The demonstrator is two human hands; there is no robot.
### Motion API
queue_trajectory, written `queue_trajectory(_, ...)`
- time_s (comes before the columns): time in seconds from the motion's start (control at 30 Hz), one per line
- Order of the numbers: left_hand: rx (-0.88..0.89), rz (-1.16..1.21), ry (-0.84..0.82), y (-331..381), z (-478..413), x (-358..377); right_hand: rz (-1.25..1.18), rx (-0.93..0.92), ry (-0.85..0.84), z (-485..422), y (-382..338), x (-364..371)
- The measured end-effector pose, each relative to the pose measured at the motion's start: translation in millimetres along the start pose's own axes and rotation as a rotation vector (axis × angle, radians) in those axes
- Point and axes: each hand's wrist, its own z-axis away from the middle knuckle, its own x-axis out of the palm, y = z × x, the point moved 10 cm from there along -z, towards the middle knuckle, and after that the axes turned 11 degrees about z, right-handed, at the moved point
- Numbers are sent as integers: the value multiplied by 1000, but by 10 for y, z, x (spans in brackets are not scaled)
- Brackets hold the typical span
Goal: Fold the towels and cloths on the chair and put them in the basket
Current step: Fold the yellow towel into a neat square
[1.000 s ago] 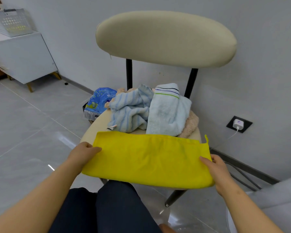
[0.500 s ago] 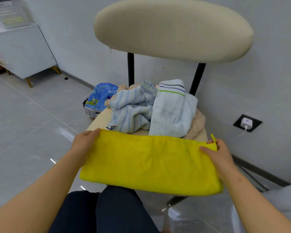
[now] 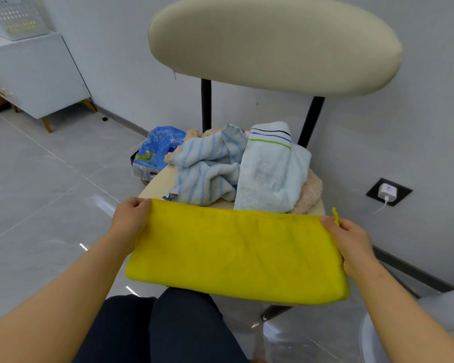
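stretching flat over the chair (image 3: 157, 186) seat's front edge, the yellow cloth (image 3: 236, 254) hides its own underside; left hand (image 3: 130, 221) and right hand (image 3: 351, 242) pinch its far corners. crumpled towels (image 3: 241, 169) behind, beige one mostly buried.

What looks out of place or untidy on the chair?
The striped towel and pale blue towel lie in a loose, unfolded heap on the chair, over a beige cloth. Nothing looks spilled or damaged.

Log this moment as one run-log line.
step: folding; left hand: grips left corner of yellow cloth; right hand: grips right corner; unfolded: blue-striped towel, pale blue towel on beige chair seat
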Motion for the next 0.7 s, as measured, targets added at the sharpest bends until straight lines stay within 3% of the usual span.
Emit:
queue_trajectory(0.17,-34,22,16,-42,-33,-12,-14,36,-108,27,28,81)
queue_trajectory(0.33,-43,45,12,-40,-24,-2,56,-46,-22,25,-69,-28)
queue_trajectory(0.53,34,-23,-111,47,26,138,-143,-21,9,-8,-37,5)
queue_trajectory(0.7,76,-17,-62,69,27,48,103,-220,207,-6,-195,-148)
